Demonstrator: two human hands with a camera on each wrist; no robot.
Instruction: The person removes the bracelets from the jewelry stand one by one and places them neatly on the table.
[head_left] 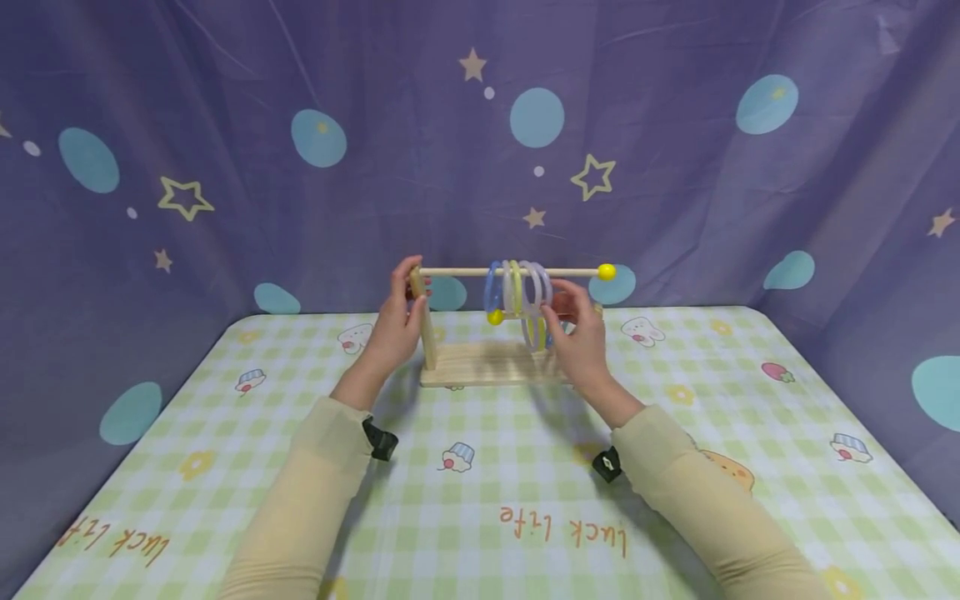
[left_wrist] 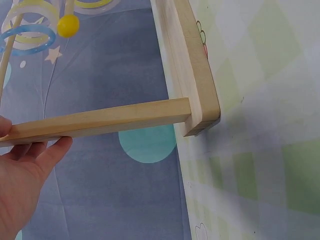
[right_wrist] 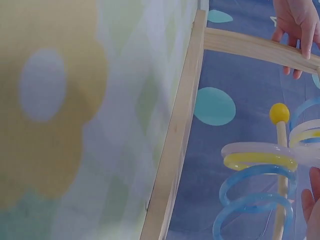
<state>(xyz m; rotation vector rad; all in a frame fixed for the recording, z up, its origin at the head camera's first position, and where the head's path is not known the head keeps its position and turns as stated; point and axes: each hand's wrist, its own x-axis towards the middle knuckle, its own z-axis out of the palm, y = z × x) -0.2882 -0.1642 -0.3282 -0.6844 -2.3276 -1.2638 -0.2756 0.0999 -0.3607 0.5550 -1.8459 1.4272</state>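
A wooden stand (head_left: 487, 367) has a flat base, an upright post (left_wrist: 110, 120) on the left and two horizontal rods with yellow ball tips. My left hand (head_left: 399, 321) grips the top of that post between thumb and fingers. On the upper rod (head_left: 457, 272) hang a blue ring (head_left: 491, 287), a yellow ring (head_left: 516, 287) and several pale purple rings (head_left: 533, 287). My right hand (head_left: 581, 333) has its thumb and fingers at the rightmost pale purple ring and seems to pinch it. Blue, yellow and purple rings (right_wrist: 255, 175) circle the lower rod (right_wrist: 281, 135).
A green checked tablecloth (head_left: 465, 533) with printed cupcakes and flowers covers the table. Behind stands a purple curtain (head_left: 412, 192) with stars and teal dots. The upper rod's yellow ball (head_left: 607, 272) sticks out to the right, above the right hand.
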